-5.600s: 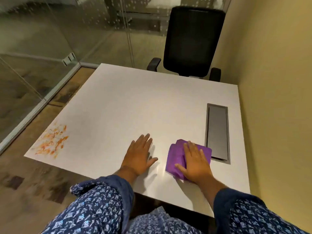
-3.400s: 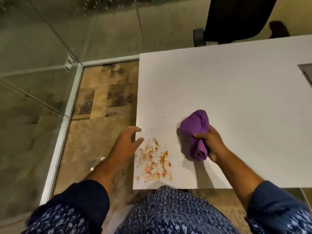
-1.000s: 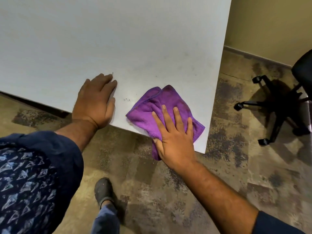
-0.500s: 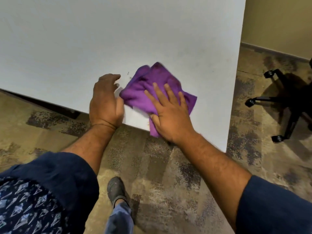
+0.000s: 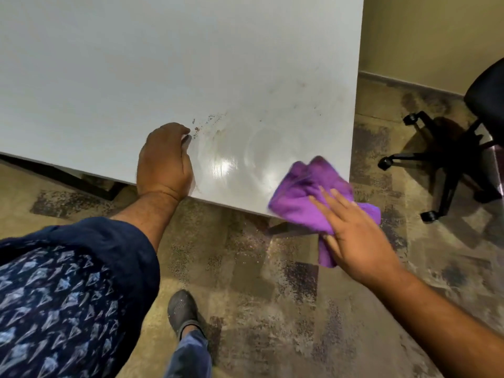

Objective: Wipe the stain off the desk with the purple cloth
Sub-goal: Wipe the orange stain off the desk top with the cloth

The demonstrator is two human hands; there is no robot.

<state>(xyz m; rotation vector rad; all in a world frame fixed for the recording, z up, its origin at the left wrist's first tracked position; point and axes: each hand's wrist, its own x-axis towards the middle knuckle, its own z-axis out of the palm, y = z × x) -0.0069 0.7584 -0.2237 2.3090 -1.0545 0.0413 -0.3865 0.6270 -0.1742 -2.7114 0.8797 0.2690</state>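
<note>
The white desk [image 5: 136, 64] fills the upper left. My right hand [image 5: 354, 236] presses the crumpled purple cloth [image 5: 305, 192] at the desk's near right corner; part of the cloth hangs over the edge. My left hand [image 5: 163, 162] rests with curled fingers on the desk's front edge. A few brown specks of the stain [image 5: 207, 122] lie just beyond my left fingertips. Between my hands the surface shows wet, shiny wipe marks [image 5: 226, 165].
A black office chair [image 5: 450, 148] on castors stands on the floor to the right of the desk. A yellow wall [image 5: 436, 31] rises behind it. My shoe [image 5: 182, 312] is on the patterned carpet below the desk edge.
My right hand has swept the cloth from beside my left hand rightward to the desk's corner, uncovering wet streaks and leftover specks. The left hand stays on the edge.
</note>
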